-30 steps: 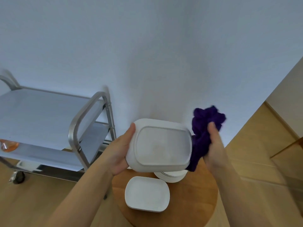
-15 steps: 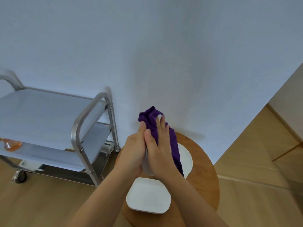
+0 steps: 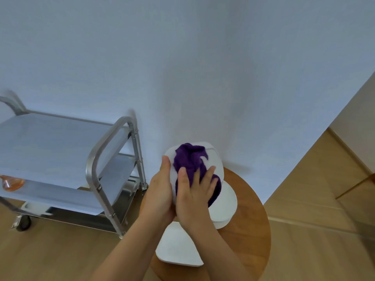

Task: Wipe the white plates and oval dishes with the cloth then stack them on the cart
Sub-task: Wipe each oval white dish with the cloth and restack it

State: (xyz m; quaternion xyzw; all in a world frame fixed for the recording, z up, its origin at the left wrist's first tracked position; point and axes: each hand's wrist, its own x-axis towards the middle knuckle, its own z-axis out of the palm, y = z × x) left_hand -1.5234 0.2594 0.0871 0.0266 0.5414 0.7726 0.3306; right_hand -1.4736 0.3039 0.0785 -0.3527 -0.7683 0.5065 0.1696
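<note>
My left hand grips the left edge of a white oval dish, holding it tilted up above the round wooden table. My right hand presses a purple cloth flat against the dish's face. Below them a stack of white round plates rests on the table. Another white oval dish lies at the table's near side, partly hidden by my right forearm. The steel cart stands to the left.
The cart has a top shelf and a lower shelf, both lined with pale sheets, and a curved steel handle facing the table. An orange glass object sits at the cart's left. A white wall rises close behind the table. Wooden floor lies all around.
One second ago my right hand held the cloth apart at the dish's right. It has come onto the dish, and the cloth now spreads higher over the face.
</note>
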